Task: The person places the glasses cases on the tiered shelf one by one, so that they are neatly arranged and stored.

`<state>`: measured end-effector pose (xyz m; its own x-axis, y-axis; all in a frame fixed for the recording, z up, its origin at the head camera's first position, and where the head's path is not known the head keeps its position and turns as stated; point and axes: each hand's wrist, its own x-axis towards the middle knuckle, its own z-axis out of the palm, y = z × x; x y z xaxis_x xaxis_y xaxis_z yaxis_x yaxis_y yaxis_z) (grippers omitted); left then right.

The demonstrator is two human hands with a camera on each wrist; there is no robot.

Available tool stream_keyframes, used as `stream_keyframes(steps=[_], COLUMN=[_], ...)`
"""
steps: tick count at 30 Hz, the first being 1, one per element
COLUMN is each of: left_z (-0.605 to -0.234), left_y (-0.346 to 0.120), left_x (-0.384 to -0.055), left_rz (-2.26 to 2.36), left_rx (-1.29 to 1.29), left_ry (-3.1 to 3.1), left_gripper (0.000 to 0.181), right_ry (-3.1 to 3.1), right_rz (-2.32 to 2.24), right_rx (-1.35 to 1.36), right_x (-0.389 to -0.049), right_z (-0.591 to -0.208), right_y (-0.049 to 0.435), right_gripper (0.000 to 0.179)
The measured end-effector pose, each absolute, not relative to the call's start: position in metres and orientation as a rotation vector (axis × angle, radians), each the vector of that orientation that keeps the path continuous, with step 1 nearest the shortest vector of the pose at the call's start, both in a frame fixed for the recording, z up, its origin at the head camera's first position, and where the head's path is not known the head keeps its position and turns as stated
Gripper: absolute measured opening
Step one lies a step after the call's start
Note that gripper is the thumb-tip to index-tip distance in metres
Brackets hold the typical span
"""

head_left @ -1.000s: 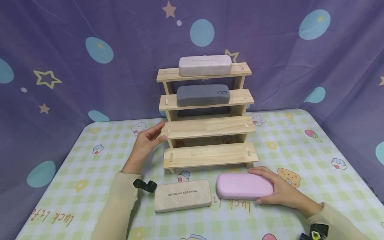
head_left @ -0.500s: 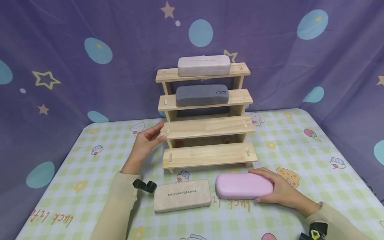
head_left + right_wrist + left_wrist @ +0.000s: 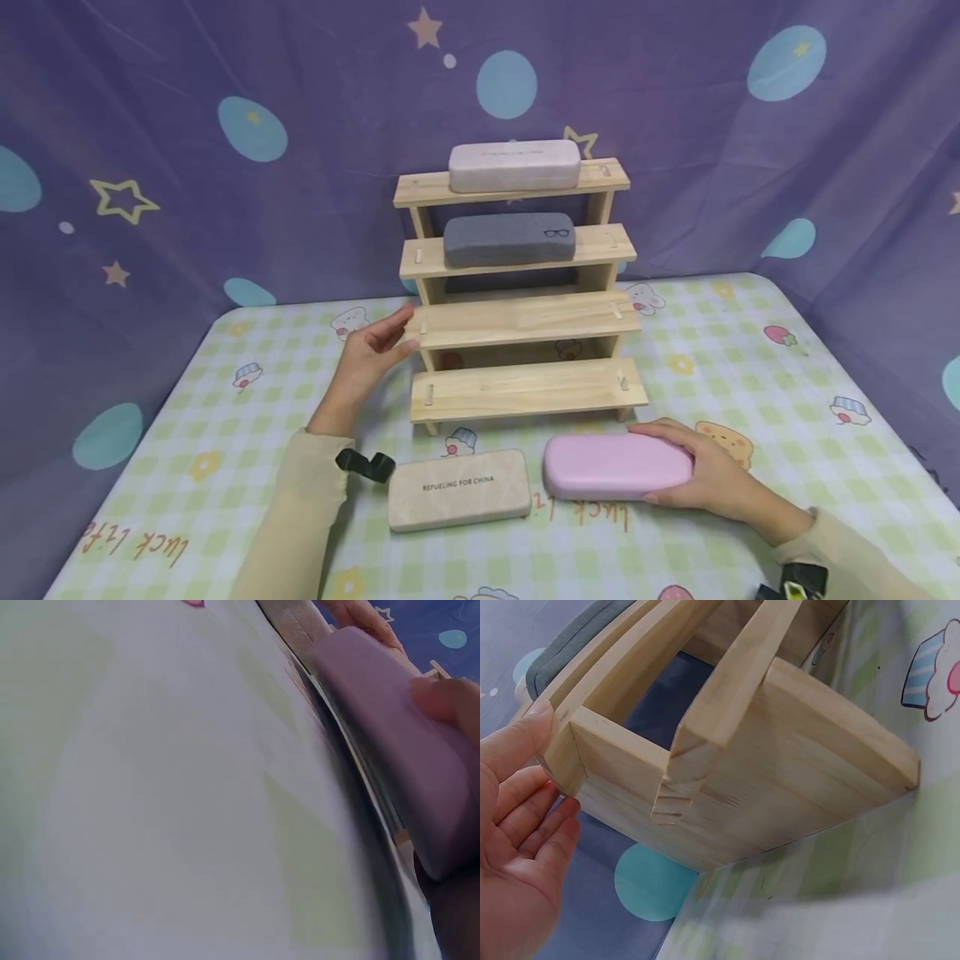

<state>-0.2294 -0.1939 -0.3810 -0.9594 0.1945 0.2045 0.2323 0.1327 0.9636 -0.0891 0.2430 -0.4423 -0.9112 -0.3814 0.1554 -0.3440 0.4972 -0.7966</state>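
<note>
Head view: left hand (image 3: 365, 357) at 9 o'clock of the rack (image 3: 525, 333), fingers straight, touching the third shelf's left end, holding nothing. Beige case (image 3: 459, 489) lies on the desk (image 3: 187, 433). Pink case (image 3: 615, 467) lies at 5 o'clock of the rack, long axis left-right; right hand (image 3: 712, 475) grips its right end, fingers curled over it. Right wrist view blurred, palm side hidden.
</note>
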Motion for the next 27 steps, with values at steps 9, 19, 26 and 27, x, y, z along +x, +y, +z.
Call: stream_keyframes(steps=[9, 19, 26, 27], left_z=[-0.382, -0.381, -0.381, -0.381], left_y=[-0.195, -0.195, -0.195, -0.195], left_x=[-0.229, -0.230, -0.230, -0.230], left_rz=[-2.002, -2.005, -2.019, -2.021], left_rx=[-0.444, -0.447, -0.462, -0.463], left_ry=[-2.340, -2.336, -2.321, -2.317], left_gripper=[0.052, 0.051, 0.051, 0.052], right_ry=[2.755, 2.762, 2.750, 2.753], right_rz=[-1.433, -1.550, -1.590, -1.587], right_rx=[-0.682, -0.759, -0.779, -0.777], right_x=[-0.092, -0.107, -0.123, -0.126], right_z=[-0.423, -0.398, -0.378, -0.376], right_y=[0.246, 0.244, 0.238, 0.237], right_gripper=[0.073, 0.076, 0.075, 0.075])
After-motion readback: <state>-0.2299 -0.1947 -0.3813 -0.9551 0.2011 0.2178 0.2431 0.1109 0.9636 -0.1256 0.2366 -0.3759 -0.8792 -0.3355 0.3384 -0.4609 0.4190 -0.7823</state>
